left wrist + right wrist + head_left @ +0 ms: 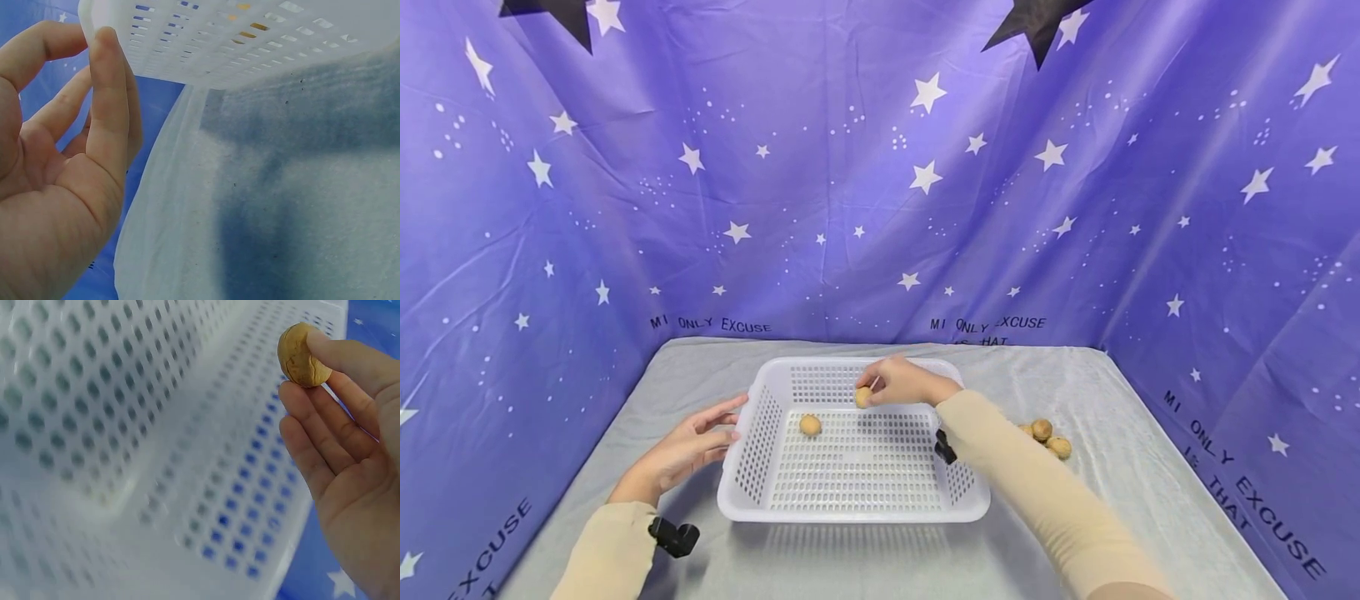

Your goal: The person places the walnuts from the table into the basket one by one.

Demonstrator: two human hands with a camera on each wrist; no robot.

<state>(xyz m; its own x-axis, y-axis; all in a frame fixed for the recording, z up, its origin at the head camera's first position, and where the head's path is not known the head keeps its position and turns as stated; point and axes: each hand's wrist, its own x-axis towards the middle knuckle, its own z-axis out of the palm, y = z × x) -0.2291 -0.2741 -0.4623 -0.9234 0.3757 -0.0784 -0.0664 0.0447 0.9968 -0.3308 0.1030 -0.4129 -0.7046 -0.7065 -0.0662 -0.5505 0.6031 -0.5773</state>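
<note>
A white plastic basket [857, 515] with slotted walls stands on the cloth-covered table. My right hand [904, 382] is over its far half and pinches a walnut [303, 355] between thumb and fingers. Seen from the right wrist, the walnut's seam shows and the other fingers [312, 434] lie beneath it. Another walnut [810, 425] lies on the basket floor, toward the left. My left hand [688, 446] holds the basket's left rim by the fingertips, with the thumb [107, 81] against the rim in the left wrist view.
Several more walnuts [1058, 447] lie grouped on the table right of the basket, partly hidden by the right sleeve [1037, 492]. Purple star-printed curtains [850, 208] enclose the table at the back and sides. A black wrist camera [674, 537] sits on the left forearm.
</note>
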